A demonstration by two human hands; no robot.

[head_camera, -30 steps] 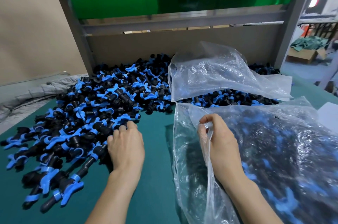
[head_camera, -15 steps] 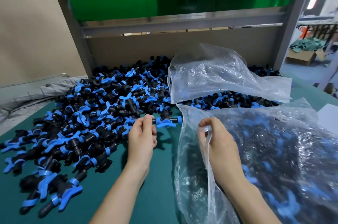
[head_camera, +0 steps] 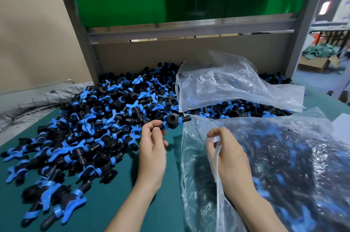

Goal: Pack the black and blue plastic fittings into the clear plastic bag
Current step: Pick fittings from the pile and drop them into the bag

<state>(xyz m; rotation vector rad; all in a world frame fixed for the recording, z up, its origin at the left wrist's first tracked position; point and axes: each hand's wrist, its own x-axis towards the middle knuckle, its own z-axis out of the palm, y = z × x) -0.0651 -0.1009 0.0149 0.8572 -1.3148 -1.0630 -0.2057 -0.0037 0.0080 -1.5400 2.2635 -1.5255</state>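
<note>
The clear plastic bag [head_camera: 284, 165] already bulges with black and blue fittings; right hand [head_camera: 227, 154] pinches its rim, left hand [head_camera: 152, 148] grips one fitting [head_camera: 173, 120].

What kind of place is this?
Likely a factory packing station: a heap of black and blue fittings on a green-topped bench, a clear plastic bag holding more, a cardboard box beyond.
</note>
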